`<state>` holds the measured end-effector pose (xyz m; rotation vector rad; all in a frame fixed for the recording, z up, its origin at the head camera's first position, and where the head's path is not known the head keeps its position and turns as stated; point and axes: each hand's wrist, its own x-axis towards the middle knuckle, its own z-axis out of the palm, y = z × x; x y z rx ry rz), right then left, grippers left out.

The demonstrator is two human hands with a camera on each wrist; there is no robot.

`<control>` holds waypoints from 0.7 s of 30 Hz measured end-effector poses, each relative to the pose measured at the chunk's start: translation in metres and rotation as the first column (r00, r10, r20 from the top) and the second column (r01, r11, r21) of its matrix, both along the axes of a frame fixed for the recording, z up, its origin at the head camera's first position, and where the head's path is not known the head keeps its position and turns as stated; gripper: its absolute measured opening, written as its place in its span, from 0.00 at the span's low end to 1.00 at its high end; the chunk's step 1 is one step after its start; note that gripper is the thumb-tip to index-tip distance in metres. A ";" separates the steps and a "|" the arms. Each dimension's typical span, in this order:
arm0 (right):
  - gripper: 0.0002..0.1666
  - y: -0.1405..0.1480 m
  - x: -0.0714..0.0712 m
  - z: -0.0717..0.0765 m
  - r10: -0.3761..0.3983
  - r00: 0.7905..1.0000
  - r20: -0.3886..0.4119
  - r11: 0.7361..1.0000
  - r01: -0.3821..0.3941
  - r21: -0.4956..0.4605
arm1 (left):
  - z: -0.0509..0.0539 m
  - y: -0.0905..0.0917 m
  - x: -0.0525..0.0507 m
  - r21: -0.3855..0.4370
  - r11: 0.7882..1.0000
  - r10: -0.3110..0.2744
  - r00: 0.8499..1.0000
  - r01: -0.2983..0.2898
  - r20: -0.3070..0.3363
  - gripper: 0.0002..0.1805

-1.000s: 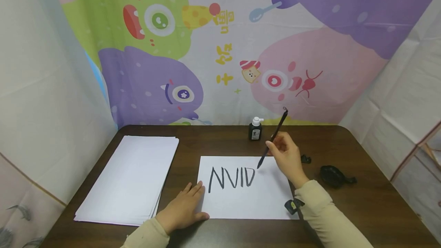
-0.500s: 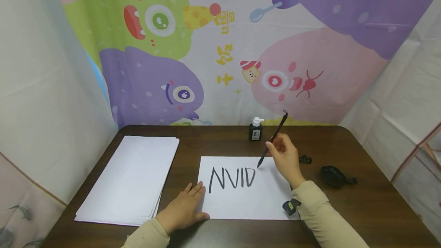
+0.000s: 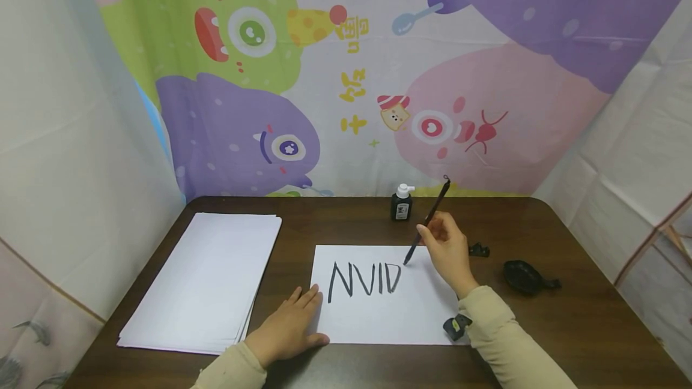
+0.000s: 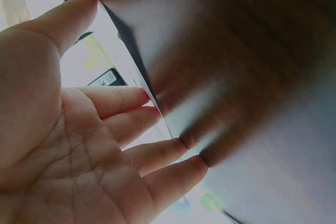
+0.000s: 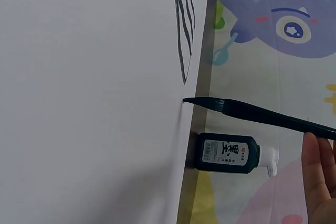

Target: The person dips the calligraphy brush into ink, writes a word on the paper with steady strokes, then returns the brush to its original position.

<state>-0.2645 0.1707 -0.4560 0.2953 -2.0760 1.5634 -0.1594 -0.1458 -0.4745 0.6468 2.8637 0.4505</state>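
Note:
A white sheet of paper (image 3: 373, 323) lies on the dark wooden table, with the black brushed letters "NVID" (image 3: 364, 279) across its upper left part. My left hand (image 3: 289, 322) rests with extended fingers on the sheet's left edge; in the left wrist view its palm and fingertips show along that edge. My right hand (image 3: 447, 251) pinches a dark writing brush (image 3: 430, 215) over the sheet's upper right. Tilted, the brush points down, and its black bristle tip (image 5: 202, 102) meets the paper just right of the "D" in the right wrist view.
A black ink bottle (image 3: 401, 204) with a white spout stands behind the sheet. To the right are a black leaf-shaped dish (image 3: 522, 277) and a small black brush rest (image 3: 479, 250). At left lies a stack of white paper (image 3: 202, 281). A patterned curtain (image 3: 346, 161) hangs behind.
My right hand and the brush have sunk slightly, bringing the tip down to the paper. My left hand has stayed in place on the sheet.

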 end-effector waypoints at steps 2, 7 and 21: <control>0.12 -0.001 0.001 0.000 -0.003 1.000 0.021 1.000 0.002 0.005 | 0.000 0.000 0.000 0.000 1.000 -0.001 1.000 0.001 0.001 0.46; 0.12 -0.001 0.003 -0.001 0.003 1.000 0.007 1.000 -0.003 0.015 | 0.001 0.000 0.001 0.004 1.000 -0.002 1.000 0.002 0.009 0.46; 0.12 0.000 0.006 -0.001 0.012 0.999 0.036 0.999 -0.013 0.038 | 0.003 0.001 0.001 0.011 1.000 0.005 1.000 -0.006 0.014 0.46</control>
